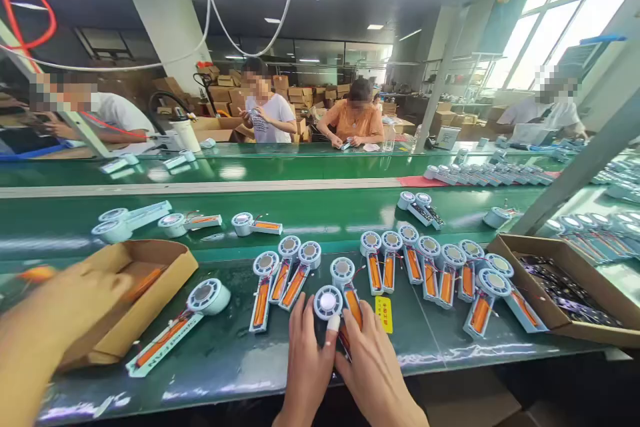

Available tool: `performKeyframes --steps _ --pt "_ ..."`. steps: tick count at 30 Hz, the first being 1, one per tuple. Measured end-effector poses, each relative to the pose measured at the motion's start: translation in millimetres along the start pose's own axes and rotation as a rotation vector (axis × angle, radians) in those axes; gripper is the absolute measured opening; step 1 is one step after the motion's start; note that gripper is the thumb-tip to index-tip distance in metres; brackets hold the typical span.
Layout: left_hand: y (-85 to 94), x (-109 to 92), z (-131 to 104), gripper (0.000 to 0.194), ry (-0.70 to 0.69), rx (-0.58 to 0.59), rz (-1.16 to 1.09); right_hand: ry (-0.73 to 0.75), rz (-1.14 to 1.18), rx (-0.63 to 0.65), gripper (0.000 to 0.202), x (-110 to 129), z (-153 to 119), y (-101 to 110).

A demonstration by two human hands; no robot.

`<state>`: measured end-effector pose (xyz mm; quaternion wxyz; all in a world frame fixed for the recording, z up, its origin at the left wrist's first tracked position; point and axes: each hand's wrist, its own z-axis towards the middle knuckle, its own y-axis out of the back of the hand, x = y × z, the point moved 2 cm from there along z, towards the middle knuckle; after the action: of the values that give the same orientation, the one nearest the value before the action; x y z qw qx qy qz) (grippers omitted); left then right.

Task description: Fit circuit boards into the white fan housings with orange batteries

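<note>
Both my hands are at the front edge of the bench, closed around a light-blue handheld fan [328, 302]. My left hand [306, 363] grips its left side, the thumb with a white wrap at its tip pressing just below the round head. My right hand [373, 360] closes on the handle from the right; most of the handle is hidden under my fingers. Directly behind lies another open fan [343, 271] with an orange battery in its handle. A yellow tag [384, 314] lies right of my right hand.
A co-worker's blurred arm [65, 310] reaches into a cardboard box [165, 267] at left. Several fans with orange batteries [429, 267] stand along the bench. At right, another box [565, 327] holds dark parts. Behind runs a green conveyor [300, 207]; people work beyond it.
</note>
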<state>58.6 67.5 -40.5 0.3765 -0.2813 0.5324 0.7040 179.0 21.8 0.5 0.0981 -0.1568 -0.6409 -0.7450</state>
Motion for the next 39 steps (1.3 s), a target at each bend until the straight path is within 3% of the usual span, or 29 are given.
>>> performKeyframes --steps 4,7,9,11,14,17,20,24,27,30,33,36,39 --pt "-8.0 0 22 0.051 -0.24 -0.024 0.072 0.081 0.154 0.107 0.058 -20 -16 10" --pt "-8.7 3 34 0.047 -0.291 -0.101 0.071 0.106 0.313 0.068 0.039 -58 -14 50" --pt "-9.0 6 39 0.052 -0.236 -0.103 0.06 -0.1 0.229 -0.065 0.029 -105 -5 94" --pt "-9.5 7 42 0.058 -0.152 -0.043 0.046 -0.458 -0.013 -0.201 0.029 -167 3 145" --pt "-10.1 3 43 0.073 -0.085 0.026 0.043 -0.74 -0.162 -0.226 0.03 -258 10 203" --pt "-12.1 0 44 0.081 -0.118 0.032 0.052 -0.873 -0.205 -0.094 0.027 -323 12 218" --pt "-13.6 4 46 0.07 -0.179 -0.038 0.044 -0.858 -0.213 -0.003 0.031 -354 12 206" --pt "-12.7 9 44 0.064 -0.184 -0.066 0.052 -0.706 -0.2 0.015 0.03 -365 8 192" --pt "-9.8 6 41 0.067 -0.15 -0.038 0.06 -0.632 -0.182 -0.044 0.022 -362 5 193" --pt "-7.8 3 39 0.067 -0.138 -0.027 0.049 -0.616 -0.164 -0.2 0.019 -354 4 204" --pt "-7.1 2 38 0.067 -0.151 -0.064 0.039 -0.612 -0.116 -0.397 0.031 -341 4 222" --pt "-2.1 -1 33 0.057 -0.22 -0.19 -0.015 -0.571 -0.022 -0.552 0.04 -313 5 235" --pt "9.5 -19 19 0.039 -0.379 -0.294 -0.018 -0.427 0.159 -0.567 0.042 -251 9 222"
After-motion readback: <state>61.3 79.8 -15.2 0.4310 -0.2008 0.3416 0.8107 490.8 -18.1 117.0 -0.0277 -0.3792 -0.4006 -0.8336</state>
